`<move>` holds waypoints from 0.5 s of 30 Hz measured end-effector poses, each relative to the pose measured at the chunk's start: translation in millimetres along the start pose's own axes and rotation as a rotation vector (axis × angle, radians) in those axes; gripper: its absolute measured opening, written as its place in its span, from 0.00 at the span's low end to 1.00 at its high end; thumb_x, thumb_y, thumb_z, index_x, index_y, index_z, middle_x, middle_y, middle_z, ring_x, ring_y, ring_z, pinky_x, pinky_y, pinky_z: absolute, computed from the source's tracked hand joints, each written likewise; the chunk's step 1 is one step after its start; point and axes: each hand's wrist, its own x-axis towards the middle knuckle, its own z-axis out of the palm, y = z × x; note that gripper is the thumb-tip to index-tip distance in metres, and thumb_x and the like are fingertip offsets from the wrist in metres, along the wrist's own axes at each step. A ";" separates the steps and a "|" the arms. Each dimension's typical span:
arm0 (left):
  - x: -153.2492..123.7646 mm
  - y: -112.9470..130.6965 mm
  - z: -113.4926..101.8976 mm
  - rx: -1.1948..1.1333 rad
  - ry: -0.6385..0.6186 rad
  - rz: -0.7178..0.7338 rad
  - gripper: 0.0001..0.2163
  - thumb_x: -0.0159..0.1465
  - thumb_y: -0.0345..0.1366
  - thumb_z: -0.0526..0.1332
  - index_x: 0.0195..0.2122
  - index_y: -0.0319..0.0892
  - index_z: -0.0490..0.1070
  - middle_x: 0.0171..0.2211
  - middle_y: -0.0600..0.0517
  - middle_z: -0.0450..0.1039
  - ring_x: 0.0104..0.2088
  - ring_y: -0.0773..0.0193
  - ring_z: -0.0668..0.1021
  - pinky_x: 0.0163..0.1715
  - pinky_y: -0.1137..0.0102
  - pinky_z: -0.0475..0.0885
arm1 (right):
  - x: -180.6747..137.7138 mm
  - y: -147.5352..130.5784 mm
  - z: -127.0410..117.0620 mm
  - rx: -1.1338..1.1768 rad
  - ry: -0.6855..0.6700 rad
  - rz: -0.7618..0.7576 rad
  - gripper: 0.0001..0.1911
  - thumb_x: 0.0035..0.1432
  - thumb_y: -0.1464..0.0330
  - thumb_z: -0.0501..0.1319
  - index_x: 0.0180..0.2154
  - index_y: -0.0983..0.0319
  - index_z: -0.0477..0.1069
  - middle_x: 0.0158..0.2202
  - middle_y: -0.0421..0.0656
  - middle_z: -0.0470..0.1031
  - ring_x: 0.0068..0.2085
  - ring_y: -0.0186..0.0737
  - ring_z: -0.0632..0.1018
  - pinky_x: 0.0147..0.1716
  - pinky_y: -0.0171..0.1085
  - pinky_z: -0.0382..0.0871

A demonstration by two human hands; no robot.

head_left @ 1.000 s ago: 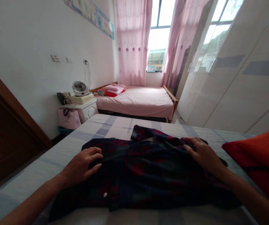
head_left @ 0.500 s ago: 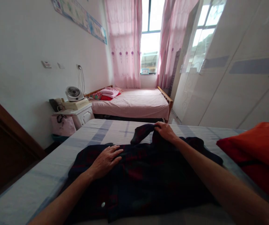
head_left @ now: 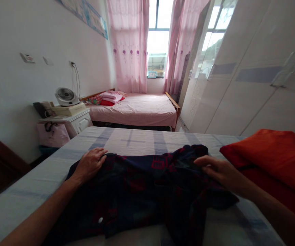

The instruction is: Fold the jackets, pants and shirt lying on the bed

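— What's different on the dark plaid shirt point(head_left: 147, 184)?

— It lies on the striped bed point(head_left: 137, 138). The left hand point(head_left: 89, 164) has slid to its left edge and rests flat and open. The right hand point(head_left: 220, 172) has come back from the far sleeve; I cannot tell if it pinches cloth.

— And the sleeve?

— Drawn in, bunched beside the orange blanket point(head_left: 273, 157).

Both the left hand point(head_left: 89, 164) and right hand point(head_left: 220, 171) rest on a dark plaid shirt point(head_left: 147, 191).

hands point(head_left: 89, 164) point(head_left: 220, 171) 2 | shirt point(head_left: 147, 184) 1 | beds point(head_left: 137, 138) point(head_left: 147, 109) 2 | pillows point(head_left: 110, 98) maybe 3
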 end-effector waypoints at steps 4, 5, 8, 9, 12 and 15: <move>1.1 -19.0 2.5 0.034 -0.079 -0.108 0.25 0.63 0.46 0.45 0.53 0.37 0.68 0.53 0.42 0.69 0.54 0.51 0.70 0.54 0.58 0.63 | 44.9 36.4 9.2 -0.317 0.223 0.017 0.18 0.57 0.65 0.51 0.48 0.60 0.69 0.51 0.48 0.71 0.48 0.46 0.73 0.49 0.42 0.64; 0.9 -21.9 3.6 0.007 -0.095 -0.126 0.26 0.63 0.47 0.44 0.53 0.36 0.68 0.53 0.41 0.69 0.54 0.52 0.70 0.54 0.60 0.63 | 54.7 41.3 12.3 -0.389 0.245 0.038 0.20 0.57 0.63 0.52 0.50 0.61 0.69 0.52 0.49 0.70 0.49 0.48 0.72 0.49 0.44 0.64; -0.3 -26.4 7.2 -0.065 -0.098 -0.158 0.28 0.63 0.49 0.44 0.52 0.34 0.69 0.52 0.41 0.70 0.53 0.53 0.71 0.54 0.62 0.64 | 80.6 48.6 17.8 -0.540 0.256 0.106 0.19 0.55 0.61 0.56 0.45 0.63 0.72 0.46 0.52 0.74 0.48 0.52 0.72 0.46 0.46 0.63; -1.1 -27.0 8.6 -0.077 -0.082 -0.161 0.28 0.63 0.50 0.43 0.52 0.34 0.69 0.52 0.41 0.71 0.53 0.53 0.71 0.54 0.62 0.64 | 88.7 50.3 16.5 -0.552 0.246 0.118 0.16 0.55 0.61 0.57 0.41 0.62 0.74 0.43 0.50 0.75 0.47 0.51 0.72 0.45 0.44 0.63; -5.2 -29.0 13.9 -0.084 -0.038 -0.134 0.28 0.63 0.50 0.43 0.53 0.35 0.68 0.52 0.43 0.71 0.53 0.55 0.71 0.55 0.63 0.63 | 112.9 60.0 3.1 -0.506 0.264 0.169 0.14 0.58 0.62 0.53 0.36 0.60 0.75 0.38 0.46 0.77 0.43 0.45 0.75 0.42 0.38 0.64; -10.7 -33.2 21.2 -0.038 -0.008 -0.103 0.28 0.64 0.49 0.42 0.53 0.36 0.68 0.53 0.42 0.69 0.54 0.54 0.70 0.56 0.61 0.61 | 133.3 77.9 -9.2 -0.463 0.319 0.266 0.18 0.61 0.63 0.49 0.39 0.62 0.75 0.39 0.47 0.78 0.39 0.42 0.76 0.36 0.35 0.64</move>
